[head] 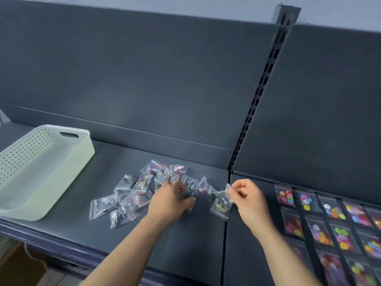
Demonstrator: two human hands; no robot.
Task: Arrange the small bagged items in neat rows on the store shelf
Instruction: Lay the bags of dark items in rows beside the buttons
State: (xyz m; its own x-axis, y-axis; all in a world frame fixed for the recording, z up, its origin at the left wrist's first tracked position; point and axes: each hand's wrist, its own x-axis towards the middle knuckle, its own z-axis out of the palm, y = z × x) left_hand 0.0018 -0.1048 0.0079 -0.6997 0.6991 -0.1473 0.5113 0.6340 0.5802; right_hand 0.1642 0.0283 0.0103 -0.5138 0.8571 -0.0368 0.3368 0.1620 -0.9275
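Bags [148,193], small clear zip type w/ tiny trinkets inside, lie in a loose heap on the shelf [185,244], to the right of the white basket [86,155] and apart from it; none in rows yet. L hand [171,201] is down on the side of the heap farthest from the basket, fingers curled into the bags, but w/ the blur can't tell if it actually grips one. R hand [249,199] pinches the top edge of the end bag [221,205], the one farthest from the basket, btwn thumb & forefinger; the rest of that bag trails on the shelf. Farther still from the basket, coloured packets [329,223] sit in tidy rows. Handling, prob.: v. light, floppy, slick plastic, so bags will slide & cling together; contents lumpy, maybe delicate. Best hold is the flat sealed top strip, one at a time, laid flat.
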